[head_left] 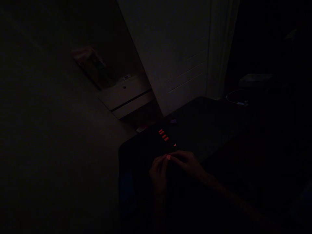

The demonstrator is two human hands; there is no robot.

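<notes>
The room is very dark. Above a dark tabletop my left hand [158, 170] and my right hand [186, 162] meet at the fingertips. Between them is a small pinkish-red piece [168, 157], pinched by both; its kind is too small and dim to make out. Just beyond the hands lies a tiny pale orange piece [175, 145]. Farther off, several small orange-red bars [164, 136] lie in a slanting row. A small purple object [173, 121] rests near the table's far edge. The undersides of both hands are lost in shadow.
The dark table [207, 126] has a rounded left corner. Behind it stand a pale panelled door [180, 55] and a white drawer unit [129, 94]. A white cable [237, 100] lies at the right, near a pale box [255, 79]. Something blue [126, 187] shows at the lower left.
</notes>
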